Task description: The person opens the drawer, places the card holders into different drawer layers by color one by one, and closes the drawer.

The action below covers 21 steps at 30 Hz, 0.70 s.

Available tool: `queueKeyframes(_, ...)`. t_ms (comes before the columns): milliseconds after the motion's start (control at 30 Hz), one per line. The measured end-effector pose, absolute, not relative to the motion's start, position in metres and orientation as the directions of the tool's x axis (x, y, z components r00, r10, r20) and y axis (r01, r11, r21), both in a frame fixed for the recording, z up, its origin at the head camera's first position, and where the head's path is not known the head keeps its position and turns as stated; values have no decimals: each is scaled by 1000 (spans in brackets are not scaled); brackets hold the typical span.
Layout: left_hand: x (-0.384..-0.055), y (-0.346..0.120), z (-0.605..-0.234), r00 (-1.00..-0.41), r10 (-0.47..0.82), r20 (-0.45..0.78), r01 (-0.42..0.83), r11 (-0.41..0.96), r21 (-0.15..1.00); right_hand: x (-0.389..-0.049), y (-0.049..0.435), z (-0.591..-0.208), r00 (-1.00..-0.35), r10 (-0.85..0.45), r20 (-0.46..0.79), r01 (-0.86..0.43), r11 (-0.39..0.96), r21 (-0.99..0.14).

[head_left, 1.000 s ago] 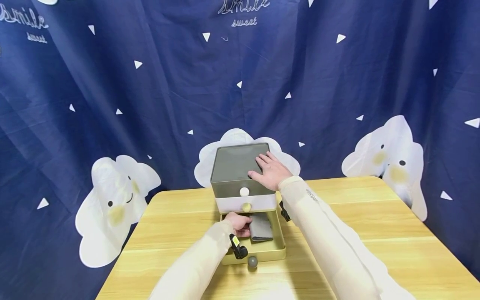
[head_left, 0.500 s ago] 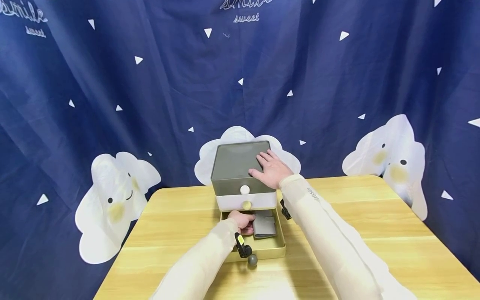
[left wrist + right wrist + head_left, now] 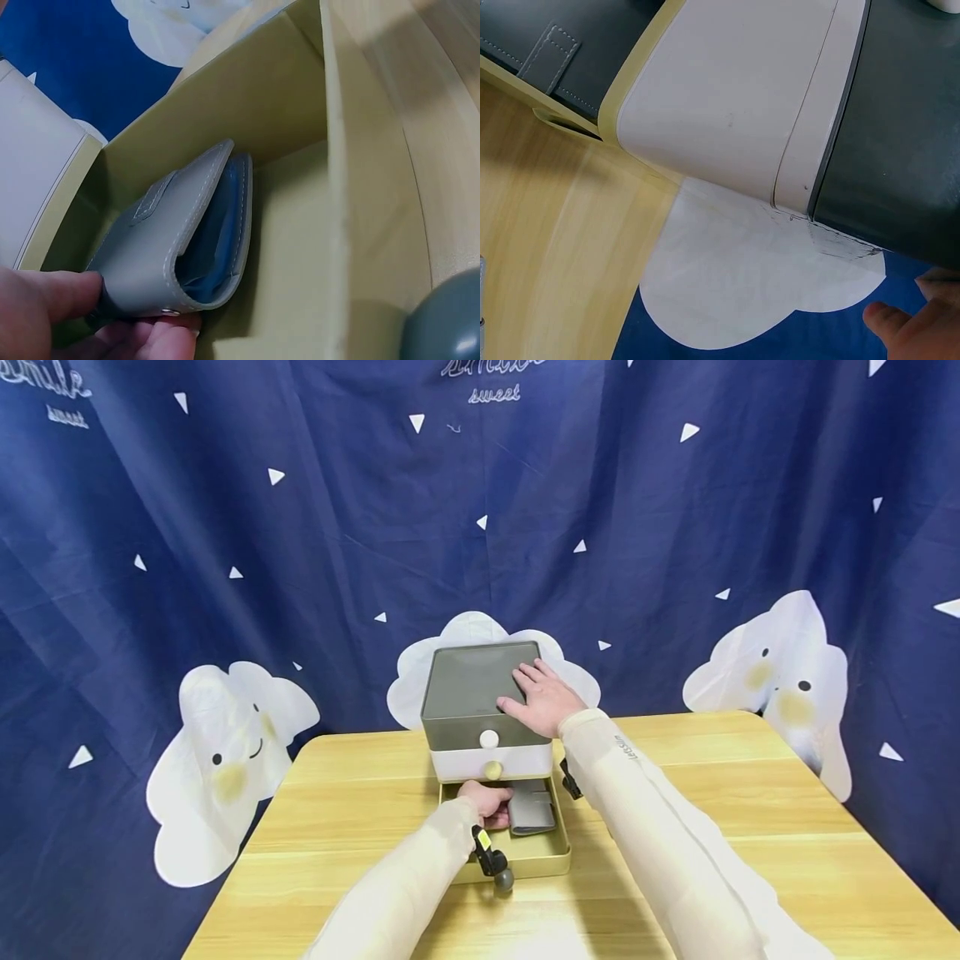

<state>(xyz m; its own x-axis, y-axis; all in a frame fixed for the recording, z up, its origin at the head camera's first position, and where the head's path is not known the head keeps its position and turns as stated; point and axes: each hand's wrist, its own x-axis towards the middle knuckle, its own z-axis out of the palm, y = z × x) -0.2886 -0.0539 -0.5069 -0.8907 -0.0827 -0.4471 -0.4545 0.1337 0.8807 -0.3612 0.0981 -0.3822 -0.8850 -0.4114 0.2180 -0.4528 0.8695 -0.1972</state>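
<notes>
A grey wallet [image 3: 531,812] with pale stitching and a strap lies inside the pulled-out yellow bottom drawer [image 3: 528,867]. My left hand [image 3: 480,797] reaches into that drawer and pinches the wallet's near end. In the left wrist view the thumb [image 3: 71,292] is against one face and the fingertips [image 3: 172,337] are beneath; the wallet gapes slightly, showing a blue inside. My right hand [image 3: 546,700] rests with spread fingers on the right side of the dark grey top of the small drawer cabinet [image 3: 472,683].
The cabinet's grey upper and white middle [image 3: 457,766] drawers are closed, with a white knob [image 3: 489,740] and a yellow knob [image 3: 492,770]. A dark round knob [image 3: 504,881] sticks out from the bottom drawer. Beneath is a wooden table [image 3: 345,827]; behind hangs a blue curtain [image 3: 360,527].
My left hand and the wallet have shifted to the right inside the drawer, and the wallet has turned slightly. My right hand has stayed on the cabinet top.
</notes>
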Motion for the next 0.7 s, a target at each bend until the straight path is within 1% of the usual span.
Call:
queueKeyframes(400,-292,-55,-512,-897,-92,-432,-439,92,894,-360,95,-380,-886,-411,214,-451,871,-194)
queueKeyframes(700,-288,-57,-508,-896,-85,-435,-443,130,887,-357,96,-378,-889,-407,209,-447,871,-206)
